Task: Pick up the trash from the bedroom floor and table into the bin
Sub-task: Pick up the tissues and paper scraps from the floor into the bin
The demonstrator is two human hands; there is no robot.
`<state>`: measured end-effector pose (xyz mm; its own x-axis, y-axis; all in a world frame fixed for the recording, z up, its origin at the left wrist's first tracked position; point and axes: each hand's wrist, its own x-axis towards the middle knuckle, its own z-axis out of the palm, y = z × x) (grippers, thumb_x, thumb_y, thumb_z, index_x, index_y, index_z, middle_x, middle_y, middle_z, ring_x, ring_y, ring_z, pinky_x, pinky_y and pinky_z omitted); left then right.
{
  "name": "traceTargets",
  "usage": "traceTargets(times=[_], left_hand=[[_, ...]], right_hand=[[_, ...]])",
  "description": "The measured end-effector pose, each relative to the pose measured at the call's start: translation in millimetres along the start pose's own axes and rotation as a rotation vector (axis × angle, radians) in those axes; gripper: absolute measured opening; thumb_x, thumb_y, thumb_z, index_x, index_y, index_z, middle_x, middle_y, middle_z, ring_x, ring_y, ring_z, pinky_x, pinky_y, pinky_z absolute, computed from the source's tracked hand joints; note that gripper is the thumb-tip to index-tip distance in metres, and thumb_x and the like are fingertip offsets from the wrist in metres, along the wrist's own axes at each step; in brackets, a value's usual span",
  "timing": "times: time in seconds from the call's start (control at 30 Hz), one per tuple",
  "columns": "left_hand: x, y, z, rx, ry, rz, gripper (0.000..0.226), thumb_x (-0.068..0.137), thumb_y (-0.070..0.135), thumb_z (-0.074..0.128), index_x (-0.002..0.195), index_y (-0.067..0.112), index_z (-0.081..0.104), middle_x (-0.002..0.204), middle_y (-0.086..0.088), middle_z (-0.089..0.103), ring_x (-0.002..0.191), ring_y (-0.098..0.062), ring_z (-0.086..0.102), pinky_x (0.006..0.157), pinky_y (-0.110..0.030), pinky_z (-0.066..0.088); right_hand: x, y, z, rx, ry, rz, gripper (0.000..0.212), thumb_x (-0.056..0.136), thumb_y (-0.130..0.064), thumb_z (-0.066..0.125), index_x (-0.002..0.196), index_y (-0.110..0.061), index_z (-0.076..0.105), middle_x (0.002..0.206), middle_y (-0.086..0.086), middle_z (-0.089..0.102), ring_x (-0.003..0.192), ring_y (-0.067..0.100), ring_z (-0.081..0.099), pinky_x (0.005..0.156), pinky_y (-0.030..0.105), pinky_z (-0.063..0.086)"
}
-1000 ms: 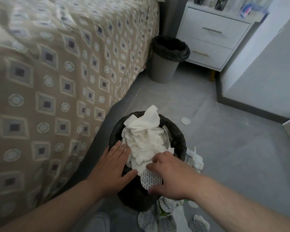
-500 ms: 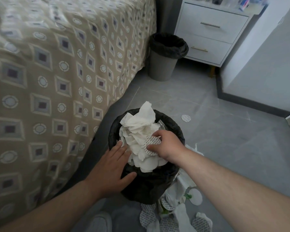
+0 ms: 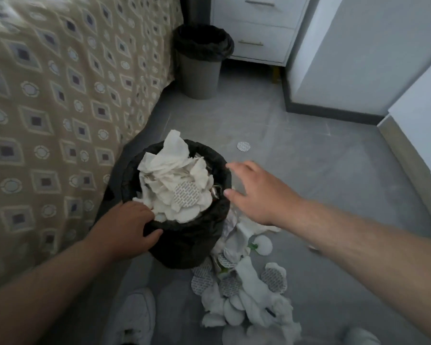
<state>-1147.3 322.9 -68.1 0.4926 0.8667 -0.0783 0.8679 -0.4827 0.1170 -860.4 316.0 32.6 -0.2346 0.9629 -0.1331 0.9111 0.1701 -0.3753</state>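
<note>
Your patterned bed fills the left, its top cut off. Beside its edge on the floor stands the black-lined bin, heaped with tissues that hide its inside. More trash lies blurred at its near right foot. Your left hand grips the rim; your right hand hovers beside it, spread and holding nothing. A printed disc tops the heap.
</note>
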Motion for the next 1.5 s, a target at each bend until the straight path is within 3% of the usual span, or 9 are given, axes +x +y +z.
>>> traceTargets(times=[0.33,0.4,0.5,0.6,0.73,1.0,1.17,1.37,1.5], left_hand=[[-48.5,5.9,-12.4,0.126,-0.124,-0.037,0.034,0.079,0.053,0.059,0.085,0.02,0.067,0.087,0.001,0.066,0.084,-0.021,0.064,0.071,-0.037,0.055],[-49.2,6.2,-24.0,0.219,-0.081,0.038,0.055,0.077,0.066,0.047,0.101,0.019,0.065,0.097,-0.003,0.066,0.086,-0.026,0.065,0.071,-0.041,0.056],[-38.7,58.9,-52.0,0.189,-0.053,0.316,0.046,0.08,0.061,0.042,0.101,0.025,0.06,0.092,0.004,0.065,0.077,-0.021,0.065,0.064,-0.039,0.056],[-25.3,136.8,-40.5,0.083,-0.415,0.403,0.052,0.076,0.065,0.028,0.104,0.035,0.058,0.1,0.015,0.059,0.091,-0.007,0.058,0.078,-0.031,0.051],[0.8,196.2,59.0,-0.147,-0.733,0.078,0.049,0.081,0.053,0.05,0.121,0.024,0.052,0.126,0.001,0.053,0.119,-0.02,0.05,0.092,-0.026,0.041],[-1.1,205.0,176.2,-0.333,-0.463,-0.508,0.126,0.054,0.071,0.067,0.148,0.031,-0.006,0.157,-0.012,-0.009,0.144,-0.036,-0.003,0.114,-0.054,0.019],[-4.1,201.8,193.5,-0.324,-0.35,-0.478,0.109,0.054,0.084,0.053,0.147,0.044,0.011,0.157,-0.009,0.006,0.143,-0.034,0.003,0.112,-0.053,0.018],[-11.3,207.5,189.0,-0.272,-0.202,-0.257,0.062,0.065,0.049,0.07,0.118,0.019,0.058,0.128,-0.004,0.052,0.119,-0.032,0.048,0.095,-0.04,0.036],[-15.2,205.0,194.0,-0.387,-0.306,-0.255,0.053,0.071,0.036,0.073,0.117,0.016,0.057,0.127,-0.001,0.046,0.115,-0.029,0.046,0.097,-0.034,0.037]], right_hand=[[-138.9,122.4,54.1,0.067,-0.285,0.441,0.055,0.093,-0.044,0.047,0.141,-0.019,0.038,0.142,0.01,0.047,0.126,0.026,0.049,0.101,0.034,0.042],[-152.8,134.0,76.8,0.06,-0.373,0.442,0.055,0.093,-0.042,0.049,0.14,-0.016,0.039,0.142,0.011,0.047,0.127,0.026,0.049,0.101,0.034,0.042],[-165.3,146.4,107.6,0.052,-0.454,0.434,0.057,0.09,-0.04,0.052,0.141,-0.018,0.038,0.142,0.01,0.046,0.128,0.027,0.047,0.103,0.034,0.04],[-169.7,153.4,137.1,0.051,-0.534,0.405,0.059,0.087,-0.041,0.053,0.14,-0.019,0.038,0.137,0.012,0.045,0.125,0.032,0.047,0.101,0.037,0.04],[-165.0,160.0,162.3,0.079,-0.518,0.427,0.059,0.084,-0.043,0.054,0.136,-0.019,0.039,0.13,0.012,0.045,0.12,0.033,0.046,0.099,0.04,0.043],[-159.8,173.8,185.0,0.166,-0.345,0.463,0.061,0.083,-0.047,0.053,0.137,-0.023,0.039,0.131,0.004,0.045,0.12,0.025,0.047,0.097,0.035,0.043],[-152.0,167.7,195.4,0.255,-0.259,0.509,0.077,0.081,-0.048,0.058,0.146,-0.024,0.026,0.142,0.005,0.034,0.131,0.027,0.038,0.107,0.037,0.037],[-148.6,169.4,206.9,0.224,-0.312,0.483,0.096,0.072,-0.052,0.065,0.149,-0.031,0.011,0.156,0.006,0.011,0.14,0.031,0.022,0.113,0.042,0.03],[-151.5,170.6,210.9,0.09,-0.433,0.383,0.104,0.074,-0.052,0.066,0.15,-0.035,-0.004,0.16,0.005,-0.008,0.142,0.033,0.013,0.111,0.046,0.032]])
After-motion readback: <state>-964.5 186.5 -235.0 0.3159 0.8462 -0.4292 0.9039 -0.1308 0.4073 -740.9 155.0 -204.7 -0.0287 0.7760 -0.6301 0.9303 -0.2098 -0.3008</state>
